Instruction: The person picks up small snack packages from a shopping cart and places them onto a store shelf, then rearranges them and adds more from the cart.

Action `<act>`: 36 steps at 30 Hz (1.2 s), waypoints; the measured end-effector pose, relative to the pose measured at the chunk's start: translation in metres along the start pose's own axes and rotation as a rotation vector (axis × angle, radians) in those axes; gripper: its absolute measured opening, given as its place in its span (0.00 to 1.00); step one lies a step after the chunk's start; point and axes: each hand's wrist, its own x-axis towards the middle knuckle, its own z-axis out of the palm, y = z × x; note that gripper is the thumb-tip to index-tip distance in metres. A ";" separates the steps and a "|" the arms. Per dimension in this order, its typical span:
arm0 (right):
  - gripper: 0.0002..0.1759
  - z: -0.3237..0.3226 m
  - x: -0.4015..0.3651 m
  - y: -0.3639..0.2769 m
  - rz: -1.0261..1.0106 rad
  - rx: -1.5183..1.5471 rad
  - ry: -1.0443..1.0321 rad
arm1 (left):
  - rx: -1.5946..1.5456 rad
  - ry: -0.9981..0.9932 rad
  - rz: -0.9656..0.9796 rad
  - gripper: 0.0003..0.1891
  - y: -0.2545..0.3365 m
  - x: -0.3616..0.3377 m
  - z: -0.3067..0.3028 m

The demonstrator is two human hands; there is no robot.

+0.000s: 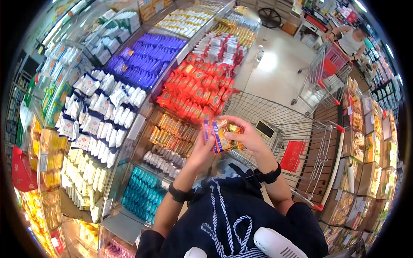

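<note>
In front of my chest, my left hand and my right hand hold small wrapped snack packets between them. The wrappers are orange and blue-purple, with a shinier gold one partly covered by my right fingers. My left fingers close on the left edge of the packets, and my right thumb presses on their front. Below and to the left of my hands, a bin holds rows of orange-gold packets. Just beyond lies a heap of red packets. How many packets I hold is hard to tell.
A wire shopping cart stands to my right with a phone on it. Bins of purple packets and white packets fill the left. Farther back, a person stands by another cart. Shelves line the right side.
</note>
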 end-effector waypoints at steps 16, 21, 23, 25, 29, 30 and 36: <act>0.23 0.003 0.038 0.039 0.371 0.619 -0.062 | -0.084 0.397 0.142 0.27 0.010 -0.017 -0.024; 0.25 0.000 0.034 0.039 0.277 0.274 0.034 | -0.026 0.511 0.169 0.27 -0.008 -0.018 -0.035; 0.25 0.002 0.034 0.048 0.188 0.074 0.094 | -0.008 0.532 0.154 0.27 -0.016 -0.017 -0.041; 0.25 -0.010 0.033 0.062 0.206 -0.097 0.131 | -0.006 0.555 0.138 0.27 -0.016 -0.019 -0.040; 0.19 -0.065 0.017 0.091 0.580 -0.857 0.070 | -0.010 0.597 0.085 0.26 -0.020 -0.027 -0.046; 0.22 -0.084 0.002 0.115 0.568 -1.197 0.049 | -0.021 0.617 0.039 0.26 -0.020 -0.030 -0.047; 0.36 -0.153 -0.107 0.224 0.927 -1.729 -0.142 | 0.029 0.598 -0.016 0.35 -0.053 -0.045 -0.090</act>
